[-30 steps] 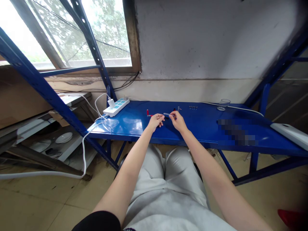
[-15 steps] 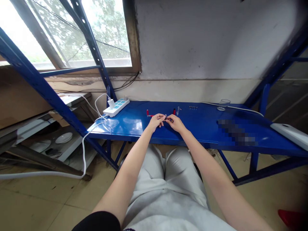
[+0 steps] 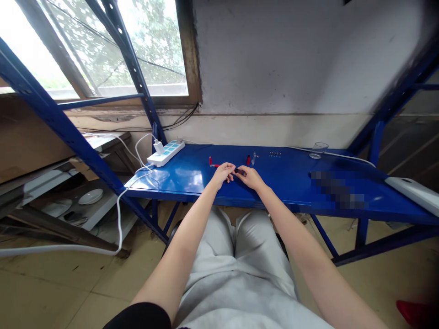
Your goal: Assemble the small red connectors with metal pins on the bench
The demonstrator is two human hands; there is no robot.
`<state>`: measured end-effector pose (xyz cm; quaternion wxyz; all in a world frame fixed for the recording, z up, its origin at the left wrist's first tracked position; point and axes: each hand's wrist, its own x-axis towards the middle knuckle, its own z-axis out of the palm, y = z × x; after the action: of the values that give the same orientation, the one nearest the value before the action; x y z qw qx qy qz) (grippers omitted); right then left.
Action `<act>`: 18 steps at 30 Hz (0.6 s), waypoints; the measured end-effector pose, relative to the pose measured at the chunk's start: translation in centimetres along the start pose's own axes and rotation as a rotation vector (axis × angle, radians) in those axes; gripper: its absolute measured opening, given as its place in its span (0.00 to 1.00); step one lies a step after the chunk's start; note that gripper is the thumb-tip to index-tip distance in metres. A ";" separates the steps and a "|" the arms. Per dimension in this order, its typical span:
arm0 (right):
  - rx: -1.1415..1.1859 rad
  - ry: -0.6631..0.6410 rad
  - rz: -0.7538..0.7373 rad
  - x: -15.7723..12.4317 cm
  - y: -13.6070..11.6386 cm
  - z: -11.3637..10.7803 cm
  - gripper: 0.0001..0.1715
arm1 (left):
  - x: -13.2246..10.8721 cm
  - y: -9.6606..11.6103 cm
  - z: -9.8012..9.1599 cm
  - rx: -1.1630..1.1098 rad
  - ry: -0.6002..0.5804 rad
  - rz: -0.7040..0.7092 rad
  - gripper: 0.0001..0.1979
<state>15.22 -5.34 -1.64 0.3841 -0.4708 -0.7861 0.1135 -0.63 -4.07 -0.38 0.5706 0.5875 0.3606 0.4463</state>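
Observation:
Both hands meet over the front part of the blue table (image 3: 295,183). My right hand (image 3: 249,177) pinches a small dark piece (image 3: 236,170), too small to name. The fingertips of my left hand (image 3: 223,175) are closed right beside it; what they hold is hidden. Just behind the left hand lies a thin red-and-silver piece (image 3: 214,165), with a short red piece (image 3: 210,160) standing at its far end. Beyond my right hand stand a red-and-black tube (image 3: 248,160) and a clear small piece (image 3: 254,158).
Several tiny metallic pieces (image 3: 275,154) sit in a row farther back. A clear glass (image 3: 318,150) stands at the back right, near a white cable. A white power strip (image 3: 166,153) lies on the left. Blurred dark object (image 3: 338,189) and white device (image 3: 413,194) occupy the right side.
The fingers have shifted slightly at the meeting point, where a greyish piece showed before and a dark one shows now. Both arms stay nearly in place.

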 end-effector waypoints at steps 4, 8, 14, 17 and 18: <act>-0.005 0.061 0.030 0.1 0.3 0.0 0.12 | 0.1 -0.2 -0.1 -0.008 0.086 0.017 0.07; -0.054 0.174 0.143 0.1 1.2 -0.6 0.13 | 0.4 -0.5 -0.3 0.003 0.129 0.028 0.07; -0.177 0.202 0.467 0.8 3.2 -2.5 0.12 | 0.4 -0.7 -0.4 0.041 0.097 0.006 0.07; -0.197 0.114 0.508 1.4 3.7 -3.0 0.12 | 0.5 -0.8 -0.3 0.046 0.087 0.007 0.07; -0.207 0.088 0.501 1.7 3.8 -3.0 0.12 | 0.5 -0.8 -0.3 0.047 0.084 0.006 0.07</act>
<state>19.44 -2.48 -0.83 0.3277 -0.6919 -0.6350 0.1033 -0.71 -3.42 -1.12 0.5396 0.5828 0.3928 0.4636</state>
